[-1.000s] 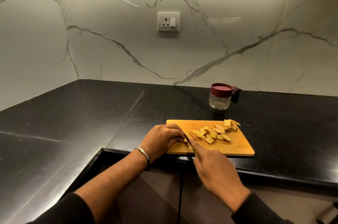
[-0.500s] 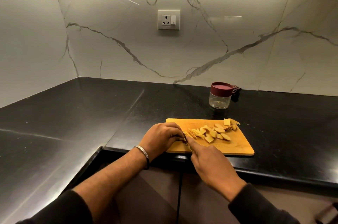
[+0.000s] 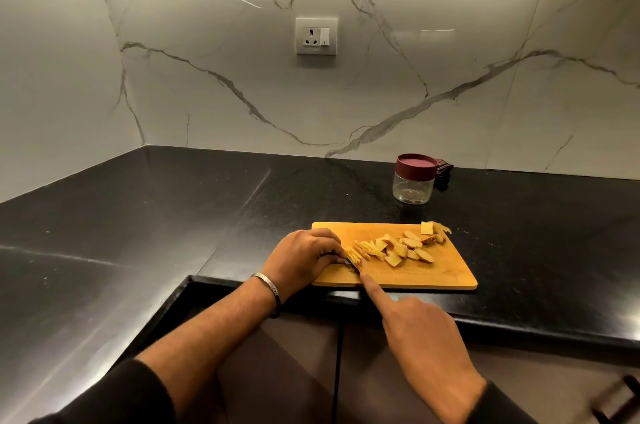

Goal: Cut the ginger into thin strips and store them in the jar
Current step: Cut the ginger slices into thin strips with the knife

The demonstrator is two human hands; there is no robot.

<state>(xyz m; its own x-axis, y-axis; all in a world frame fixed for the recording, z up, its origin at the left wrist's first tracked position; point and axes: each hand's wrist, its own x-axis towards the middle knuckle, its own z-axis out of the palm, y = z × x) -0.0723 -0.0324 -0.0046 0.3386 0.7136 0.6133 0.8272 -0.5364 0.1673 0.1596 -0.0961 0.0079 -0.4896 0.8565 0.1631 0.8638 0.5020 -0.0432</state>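
Wooden cutting board point(image 3: 433, 271) lies at the near edge of a black stone counter point(image 3: 173, 216), with a white marble wall behind. On the board's left part, the left hand point(image 3: 304, 259) curls its fingers down over a small stack of ginger slices point(image 3: 352, 255), pinning it to the wood. The right hand point(image 3: 420, 330) comes in from the near side, its index finger stretched straight forward toward the stack along what seems to be the spine of a knife; the blade itself is almost wholly hidden, and I cannot tell how the other fingers grip the handle. More cut ginger pieces point(image 3: 401, 249) lie loose across the middle and far right of the board. A clear jar point(image 3: 414, 183) with a maroon lid stands closed on the counter beyond the board, well apart from both hands, with a dark object just behind it. The step in hand looks like slicing the stacked pieces into strips. To do it well, the left fingertips should stay tucked back from the edge, the stack kept flat, and the cuts made close together and parallel so the strips come out thin and even.
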